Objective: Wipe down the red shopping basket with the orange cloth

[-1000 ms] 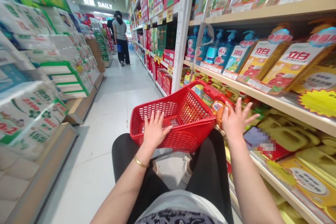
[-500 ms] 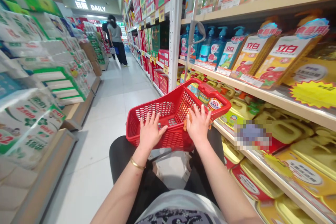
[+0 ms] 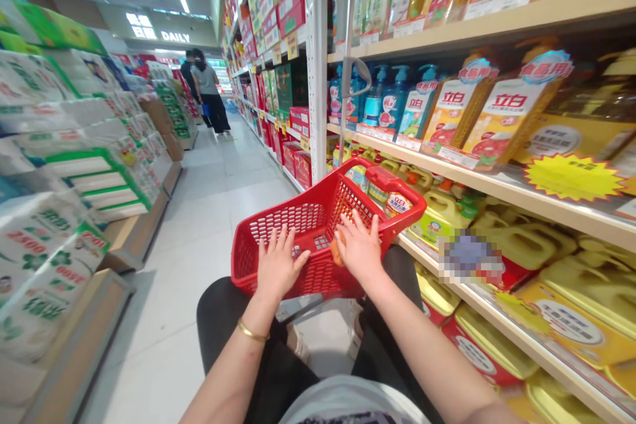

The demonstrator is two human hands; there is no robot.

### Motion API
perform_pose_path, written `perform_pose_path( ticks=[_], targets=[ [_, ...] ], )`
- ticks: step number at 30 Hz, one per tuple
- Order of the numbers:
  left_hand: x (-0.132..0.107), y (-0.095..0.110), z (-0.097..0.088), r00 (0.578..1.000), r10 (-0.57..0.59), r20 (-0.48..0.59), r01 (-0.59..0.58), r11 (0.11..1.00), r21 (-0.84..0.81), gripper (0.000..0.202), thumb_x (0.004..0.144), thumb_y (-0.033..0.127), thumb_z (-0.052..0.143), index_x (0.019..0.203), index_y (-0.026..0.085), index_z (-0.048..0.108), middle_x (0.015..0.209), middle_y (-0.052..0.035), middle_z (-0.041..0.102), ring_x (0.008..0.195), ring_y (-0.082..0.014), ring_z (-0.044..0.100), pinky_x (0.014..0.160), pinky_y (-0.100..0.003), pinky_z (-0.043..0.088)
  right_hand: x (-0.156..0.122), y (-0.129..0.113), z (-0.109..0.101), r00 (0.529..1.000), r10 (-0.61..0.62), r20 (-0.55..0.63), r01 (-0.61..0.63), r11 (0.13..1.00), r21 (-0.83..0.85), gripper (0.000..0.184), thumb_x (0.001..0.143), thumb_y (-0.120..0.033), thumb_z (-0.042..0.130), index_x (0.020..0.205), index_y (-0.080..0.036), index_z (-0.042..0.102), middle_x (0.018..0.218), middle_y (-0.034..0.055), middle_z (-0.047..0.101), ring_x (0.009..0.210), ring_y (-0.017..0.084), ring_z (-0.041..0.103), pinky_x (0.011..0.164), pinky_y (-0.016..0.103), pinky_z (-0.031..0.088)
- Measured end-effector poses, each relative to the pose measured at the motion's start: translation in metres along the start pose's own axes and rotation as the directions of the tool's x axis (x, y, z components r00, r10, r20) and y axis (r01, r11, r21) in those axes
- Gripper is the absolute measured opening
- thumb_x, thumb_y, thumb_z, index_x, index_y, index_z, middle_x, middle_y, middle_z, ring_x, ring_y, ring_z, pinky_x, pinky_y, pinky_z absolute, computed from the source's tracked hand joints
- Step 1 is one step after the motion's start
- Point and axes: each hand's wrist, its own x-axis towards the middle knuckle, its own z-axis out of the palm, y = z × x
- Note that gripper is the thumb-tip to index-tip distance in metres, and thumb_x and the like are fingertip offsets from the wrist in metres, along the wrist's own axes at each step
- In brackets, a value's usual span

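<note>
A red plastic shopping basket (image 3: 268, 220) with perforated walls sits tilted in front of me, at my knees. Its inside shows only the grid floor. My left hand (image 3: 279, 262) lies on the near rim, fingers spread and nothing in it. Further right along that rim, my right hand (image 3: 358, 248) presses an orange cloth (image 3: 338, 250) against the basket, its fingers stretched forward over the inside. Most of the cloth is hidden beneath the palm. The red handle (image 3: 390, 179) stands up at the basket's right end.
To the right, shelves carry pump bottles (image 3: 450, 106) and yellow jugs (image 3: 442, 209) close to the basket. Packs of tissue (image 3: 44, 258) are stacked on the left. Two people, one in a grey top (image 3: 206, 83), stand further down the tiled aisle (image 3: 199, 225).
My right hand and the orange cloth have slid left along the basket's near side. The whole view has shifted slightly; my left hand stays at the rim.
</note>
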Motion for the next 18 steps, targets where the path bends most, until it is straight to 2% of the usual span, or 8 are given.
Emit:
perform_pose_path(
  ticks=[3, 5, 7, 9, 11, 13, 16, 18],
  targets=[
    [-0.001, -0.001, 0.001, 1.0, 0.015, -0.016, -0.015, 1.0, -0.003, 0.077, 0.107, 0.065, 0.039, 0.168, 0.019, 0.04, 0.177, -0.0129, 0.032, 0.164, -0.0399, 0.031, 0.131, -0.068, 0.026, 0.011, 0.058, -0.036, 0.997, -0.002, -0.074, -0.008, 0.992, -0.123, 0.034, 0.11, -0.033, 0.051, 0.125, -0.025, 0.081, 0.148, 0.0056, 0.07, 0.155, 0.034, 0.048, 0.133, 0.072, -0.003],
    [-0.002, -0.001, 0.002, 0.999, 0.026, -0.024, -0.026, 1.0, -0.007, 0.076, 0.107, 0.064, 0.039, 0.169, 0.02, 0.039, 0.177, -0.0125, 0.032, 0.164, -0.0393, 0.031, 0.131, -0.068, 0.025, 0.02, 0.099, -0.062, 0.994, -0.003, -0.105, -0.016, 0.983, -0.182, 0.036, 0.11, -0.034, 0.049, 0.124, -0.026, 0.081, 0.144, 0.0048, 0.073, 0.153, 0.034, 0.051, 0.133, 0.073, 0.0],
    [-0.002, -0.002, 0.003, 0.999, 0.032, -0.034, -0.032, 0.999, -0.008, 0.075, 0.107, 0.063, 0.04, 0.169, 0.022, 0.038, 0.177, -0.0115, 0.032, 0.165, -0.0384, 0.029, 0.131, -0.068, 0.025, 0.029, 0.133, -0.083, 0.996, -0.028, -0.081, 0.011, 0.98, -0.2, 0.038, 0.109, -0.035, 0.047, 0.121, -0.026, 0.082, 0.139, 0.0045, 0.076, 0.153, 0.034, 0.051, 0.133, 0.074, 0.003],
    [-0.002, -0.003, 0.005, 0.998, 0.036, -0.044, -0.036, 0.999, -0.003, 0.076, 0.106, 0.063, 0.041, 0.17, 0.023, 0.036, 0.177, -0.0108, 0.032, 0.165, -0.0379, 0.028, 0.131, -0.068, 0.025, 0.039, 0.157, -0.097, 0.995, -0.103, 0.0, 0.102, 0.98, -0.168, 0.039, 0.108, -0.034, 0.046, 0.113, -0.026, 0.084, 0.129, 0.0042, 0.081, 0.15, 0.033, 0.055, 0.134, 0.072, 0.007],
    [-0.002, -0.004, 0.006, 0.998, 0.037, -0.05, -0.036, 0.999, 0.006, 0.076, 0.105, 0.063, 0.043, 0.17, 0.025, 0.036, 0.176, -0.0107, 0.034, 0.165, -0.0377, 0.028, 0.132, -0.067, 0.025, 0.046, 0.17, -0.103, 0.977, -0.2, 0.08, 0.208, 0.972, -0.109, 0.041, 0.107, -0.035, 0.046, 0.1, -0.026, 0.085, 0.114, 0.0045, 0.085, 0.138, 0.031, 0.066, 0.135, 0.066, 0.012],
    [-0.002, -0.004, 0.008, 0.998, 0.031, -0.051, -0.03, 0.999, 0.012, 0.076, 0.105, 0.064, 0.044, 0.17, 0.026, 0.036, 0.176, -0.0108, 0.035, 0.166, -0.0376, 0.027, 0.132, -0.067, 0.024, 0.051, 0.174, -0.103, 0.962, -0.248, 0.11, 0.257, 0.964, -0.075, 0.043, 0.107, -0.036, 0.046, 0.089, -0.025, 0.083, 0.1, 0.0053, 0.086, 0.113, 0.027, 0.078, 0.135, 0.059, 0.023],
    [-0.001, -0.007, 0.01, 0.999, 0.025, -0.047, -0.025, 1.0, 0.01, 0.078, 0.104, 0.066, 0.043, 0.17, 0.024, 0.036, 0.176, -0.0113, 0.034, 0.166, -0.0375, 0.026, 0.132, -0.067, 0.024, 0.05, 0.172, -0.097, 0.977, -0.203, 0.07, 0.209, 0.974, -0.09, 0.046, 0.107, -0.038, 0.045, 0.08, -0.024, 0.08, 0.087, 0.005, 0.084, 0.083, 0.022, 0.079, 0.127, 0.05, 0.037],
    [0.001, -0.01, 0.01, 0.999, 0.021, -0.044, -0.02, 1.0, 0.009, 0.078, 0.104, 0.067, 0.043, 0.17, 0.024, 0.037, 0.176, -0.011, 0.035, 0.166, -0.0373, 0.027, 0.132, -0.067, 0.024, 0.047, 0.168, -0.092, 0.984, -0.171, 0.045, 0.175, 0.98, -0.099, 0.047, 0.108, -0.038, 0.045, 0.08, -0.024, 0.079, 0.084, 0.0047, 0.083, 0.081, 0.022, 0.078, 0.122, 0.046, 0.043]
  ],
)
